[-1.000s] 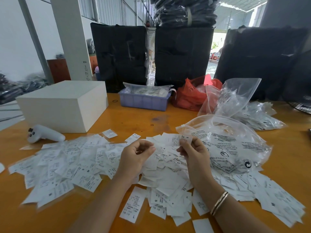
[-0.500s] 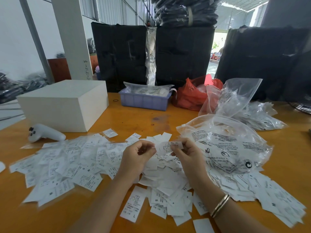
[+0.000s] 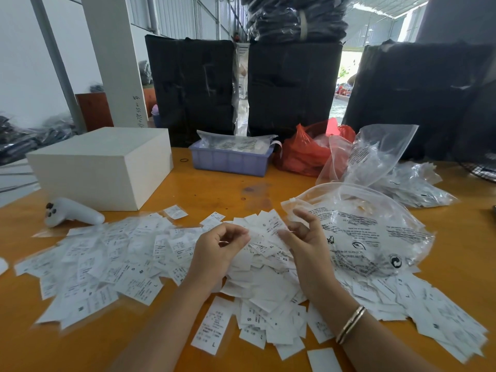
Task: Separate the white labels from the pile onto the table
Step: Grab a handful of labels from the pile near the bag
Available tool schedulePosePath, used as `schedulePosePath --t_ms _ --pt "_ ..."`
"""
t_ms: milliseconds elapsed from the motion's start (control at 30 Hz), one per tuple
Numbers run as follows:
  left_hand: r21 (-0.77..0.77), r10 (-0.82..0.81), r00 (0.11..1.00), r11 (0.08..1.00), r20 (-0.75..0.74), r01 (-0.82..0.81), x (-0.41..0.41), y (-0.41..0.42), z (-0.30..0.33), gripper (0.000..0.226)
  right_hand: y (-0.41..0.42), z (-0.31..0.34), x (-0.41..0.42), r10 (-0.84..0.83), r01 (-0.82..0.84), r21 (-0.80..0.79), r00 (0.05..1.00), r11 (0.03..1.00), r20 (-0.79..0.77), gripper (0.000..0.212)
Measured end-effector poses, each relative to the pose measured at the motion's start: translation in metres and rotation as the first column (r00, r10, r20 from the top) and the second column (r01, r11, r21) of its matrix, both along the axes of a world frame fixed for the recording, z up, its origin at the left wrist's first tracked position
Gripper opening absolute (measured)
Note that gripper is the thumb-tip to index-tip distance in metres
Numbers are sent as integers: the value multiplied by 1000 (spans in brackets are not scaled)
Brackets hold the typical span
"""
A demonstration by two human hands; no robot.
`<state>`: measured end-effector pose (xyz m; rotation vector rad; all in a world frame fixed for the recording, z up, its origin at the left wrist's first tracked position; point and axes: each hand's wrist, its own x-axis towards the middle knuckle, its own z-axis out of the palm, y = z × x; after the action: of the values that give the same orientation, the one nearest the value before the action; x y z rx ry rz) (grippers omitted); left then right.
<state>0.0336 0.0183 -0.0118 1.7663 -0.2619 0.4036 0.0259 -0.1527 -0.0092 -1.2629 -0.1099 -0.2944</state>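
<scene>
Heap of small white printed paper labels [image 3: 257, 275] across lower frame on orange bench [image 3: 214, 189], left hand [image 3: 217, 251] loosely curled above it at centre, grip unclear, right hand [image 3: 306, 240] beside, fingers spread, holding nothing

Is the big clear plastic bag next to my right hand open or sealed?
Open. The large clear printed plastic bag gapes at its mouth, the zip strip bowed apart into a wide oval, so its inside shows.
</scene>
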Motion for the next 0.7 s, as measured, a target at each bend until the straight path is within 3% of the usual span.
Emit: schedulePosePath --t_ms 100,333,500,700 --pt "1 -2 1000 1000 -15 2 0 0 0 9 1 1 -2 -52 58 -145 998 988 46 24" --pt "2 -7 998 1000 -66 7 0 -1 -1 9 6 2 -5 -83 129 -322 985 938 151 39" --pt "-5 -24 996 1000 -88 24 1 -1 -1 8 7 2 -7 -179 254 -339 955 906 235 41" --pt "-46 -43 995 998 -86 39 2 0 -4 6 11 2 -11 -104 272 -475 931 837 351 42"
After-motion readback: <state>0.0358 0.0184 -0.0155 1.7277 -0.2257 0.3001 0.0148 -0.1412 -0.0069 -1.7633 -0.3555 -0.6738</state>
